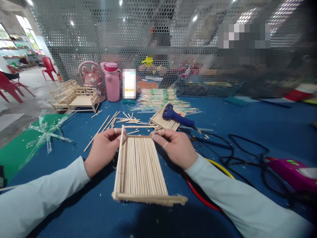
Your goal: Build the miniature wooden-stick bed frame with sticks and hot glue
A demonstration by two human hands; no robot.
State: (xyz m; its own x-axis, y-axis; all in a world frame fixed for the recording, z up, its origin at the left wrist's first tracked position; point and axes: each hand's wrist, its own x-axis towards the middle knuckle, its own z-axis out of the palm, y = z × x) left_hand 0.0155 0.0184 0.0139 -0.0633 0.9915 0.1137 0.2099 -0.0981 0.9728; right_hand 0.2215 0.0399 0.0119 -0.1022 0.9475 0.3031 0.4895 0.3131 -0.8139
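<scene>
A panel of pale wooden sticks (143,165), laid side by side, is held in front of me above the blue table. A rail runs along its left side, and a longer stick along its near edge sticks out past the right corner. My left hand (105,147) pinches the far left corner, fingers closed around the rail. My right hand (175,145) grips the far right corner between thumb and fingers, by a thin cross stick (140,127) that spans the far end. The fingertips are partly hidden by the sticks.
A blue glue gun (177,115) lies on another stick panel (158,117) behind my right hand. Loose sticks (126,119), stick bundles (158,96), a pink bottle (112,82) and miniature stick furniture (81,97) stand farther back. Black cables (230,155) tangle on the right.
</scene>
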